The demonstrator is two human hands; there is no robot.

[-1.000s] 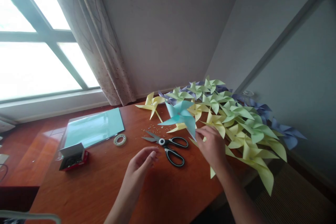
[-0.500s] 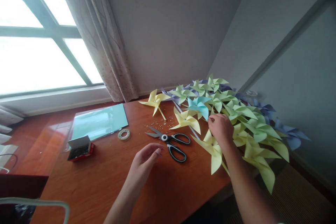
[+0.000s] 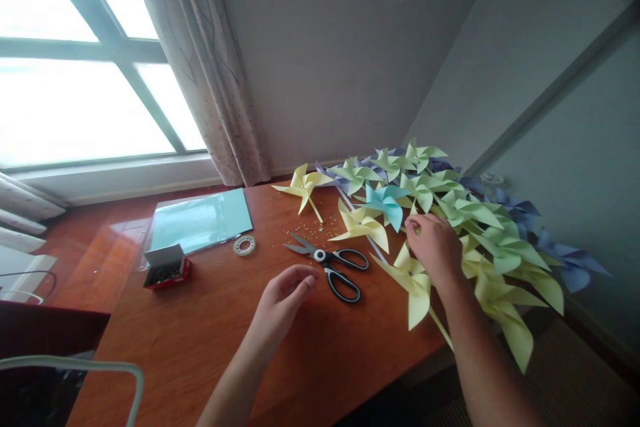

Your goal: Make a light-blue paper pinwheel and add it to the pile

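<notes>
My right hand (image 3: 434, 245) rests among a heap of paper pinwheels, its fingers curled by the stick of a light blue pinwheel (image 3: 384, 202) that lies on the pile. A yellow pinwheel (image 3: 364, 223) lies just left of that hand, another yellow one (image 3: 414, 279) below it. My left hand (image 3: 285, 293) hovers low over the wooden table (image 3: 210, 333), fingers loosely curled and empty, just left of black-handled scissors (image 3: 330, 261).
A green and purple pinwheel pile (image 3: 480, 227) covers the table's right side by the wall. A light blue paper sheet (image 3: 203, 220), a tape roll (image 3: 245, 245) and a small red box of pins (image 3: 167, 269) lie at left. Tiny pins (image 3: 315, 230) are scattered near the scissors.
My right hand carried the light blue pinwheel from in front of the pile onto it and laid it down. The left hand stayed by the scissors. The camera view shifted slightly.
</notes>
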